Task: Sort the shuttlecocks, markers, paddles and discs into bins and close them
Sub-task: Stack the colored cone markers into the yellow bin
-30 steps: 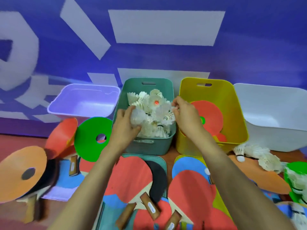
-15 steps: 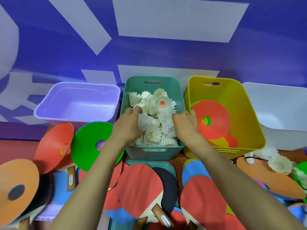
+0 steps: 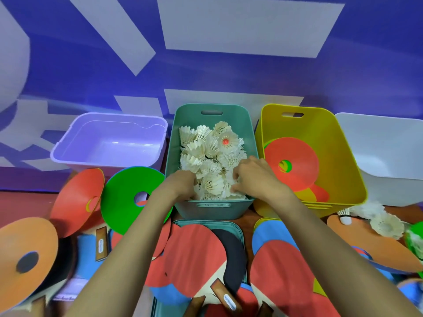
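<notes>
A teal bin [image 3: 190, 113] at the centre holds a heap of white shuttlecocks [image 3: 203, 145]. Both my hands reach into its near end. My left hand [image 3: 180, 185] has its fingers buried among the feathers, so they are hidden. My right hand [image 3: 254, 177] rests bent fingers on top of the heap. To the right, a yellow bin [image 3: 325, 133] contains a red disc [image 3: 297, 154] and others beneath it. Red paddles [image 3: 194, 255] [image 3: 281, 273] lie under my forearms on a teal lid [image 3: 206, 223].
An empty purple bin [image 3: 68, 145] stands at the left and a white bin [image 3: 377, 143] at the right. A green disc [image 3: 123, 197], a red disc [image 3: 77, 202] and an orange disc [image 3: 27, 243] lie at the left. Loose shuttlecocks [image 3: 386, 226] sit on an orange disc [image 3: 370, 248] at the right.
Both hands dropped from above the heap down onto it and drew back toward the bin's near end. The camera moved closer to the bins.
</notes>
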Available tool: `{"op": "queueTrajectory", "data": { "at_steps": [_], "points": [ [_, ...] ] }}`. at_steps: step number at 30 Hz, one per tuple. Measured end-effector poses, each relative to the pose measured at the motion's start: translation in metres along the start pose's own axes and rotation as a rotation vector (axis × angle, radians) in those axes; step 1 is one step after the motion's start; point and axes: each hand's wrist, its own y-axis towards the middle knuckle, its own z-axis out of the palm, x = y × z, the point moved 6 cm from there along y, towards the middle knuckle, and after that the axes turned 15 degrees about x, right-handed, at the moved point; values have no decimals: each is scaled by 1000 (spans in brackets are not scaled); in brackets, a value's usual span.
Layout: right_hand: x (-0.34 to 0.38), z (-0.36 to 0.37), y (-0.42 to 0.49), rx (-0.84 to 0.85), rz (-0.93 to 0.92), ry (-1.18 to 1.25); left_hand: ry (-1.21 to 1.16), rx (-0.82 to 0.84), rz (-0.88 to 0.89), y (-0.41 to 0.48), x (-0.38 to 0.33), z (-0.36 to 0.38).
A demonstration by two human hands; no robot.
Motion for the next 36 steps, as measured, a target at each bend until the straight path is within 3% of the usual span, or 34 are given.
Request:
{"op": "queueTrajectory", "data": {
  "at_steps": [3, 6, 9, 12, 15, 18, 22, 25, 30, 36],
  "points": [
    [-1, 4, 3, -13, 32, -98, -10, -82, 23, 1, -6, -4],
    [-3, -8, -6, -193, 32, -61, -71, -283, 156, -4, -17, -13],
    [-7, -28, -24, -387, 18, 59, 4, -230, 261, 0, -24, -9],
    [-7, -42, -39, -524, -46, 275, 19, -137, 205, 8, -17, -1],
    [4, -47, -41, -615, -175, 529, -28, -206, 177, 6, -12, -6],
    [15, -35, -22, -481, -197, 609, -94, -237, 154, 2, -10, -8],
    [29, 0, 10, -159, -127, 440, -280, -230, 130, 6, -1, -9],
    [32, 13, 22, -19, -86, 403, -242, -216, 184, 5, -6, -9],
    [27, 25, 29, 14, -47, 332, -140, -153, 219, 12, -18, 2],
    [22, 18, 18, 137, -188, 411, -49, -154, 178, 11, -24, -4]
  ]
}}
